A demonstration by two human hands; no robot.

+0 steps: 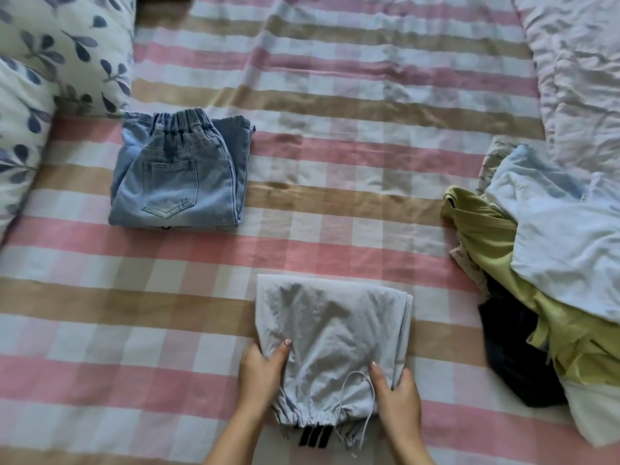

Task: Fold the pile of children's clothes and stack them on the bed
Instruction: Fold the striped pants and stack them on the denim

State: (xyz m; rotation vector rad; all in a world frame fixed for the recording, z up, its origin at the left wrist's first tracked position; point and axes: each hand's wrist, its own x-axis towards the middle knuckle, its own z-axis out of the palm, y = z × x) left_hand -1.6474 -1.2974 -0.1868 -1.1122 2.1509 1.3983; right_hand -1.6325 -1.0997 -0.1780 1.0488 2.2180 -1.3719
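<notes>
Pale grey drawstring trousers (332,333) lie folded on the checked bed sheet (335,203), near the front. My left hand (260,370) grips their left edge with the thumb on top. On the right edge, my right hand (397,394) holds the cloth beside the white drawstring loop. Folded light blue jeans (177,172) rest further back on the left, elastic waistband facing away. An unfolded pile of clothes (550,273) sits at the right: a pale blue top above an olive-green garment and something dark navy.
A leaf-patterned pillow (50,62) fills the back left corner. A crumpled white quilt (580,72) runs along the back right, behind the pile. Black stripes of another layer show under the trousers' waistband (315,437).
</notes>
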